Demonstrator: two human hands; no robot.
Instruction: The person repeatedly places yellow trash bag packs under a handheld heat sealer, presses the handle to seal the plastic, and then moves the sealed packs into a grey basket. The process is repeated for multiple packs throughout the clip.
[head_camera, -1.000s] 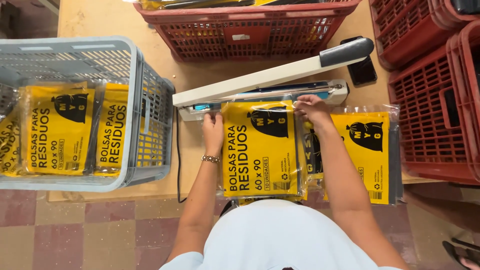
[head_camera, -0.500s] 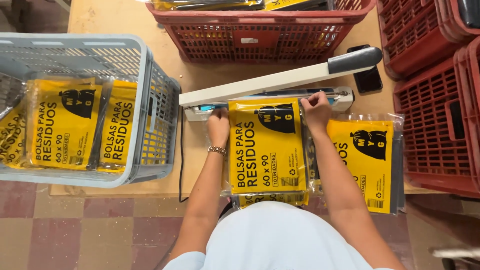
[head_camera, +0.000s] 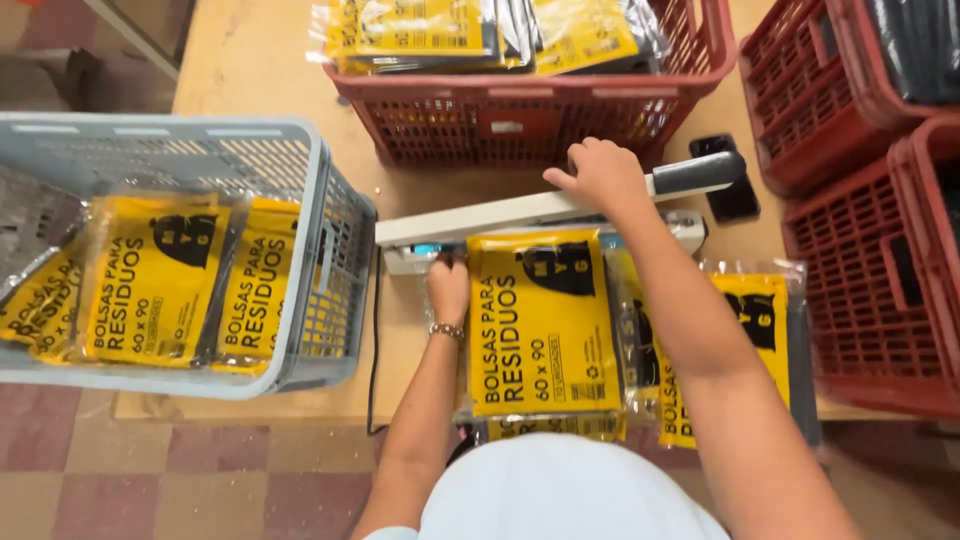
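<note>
Wooden tabletop (head_camera: 260, 60) is crowded on both sides. Her right hand (head_camera: 600, 175) lies flat on the sealer arm (head_camera: 520, 210), fingers open, not gripping. Just below it, the left hand (head_camera: 447, 285) pinches the yellow packet (head_camera: 543, 320) by its top edge under the arm; the grey basket (head_camera: 320, 250) stands near that hand.
</note>
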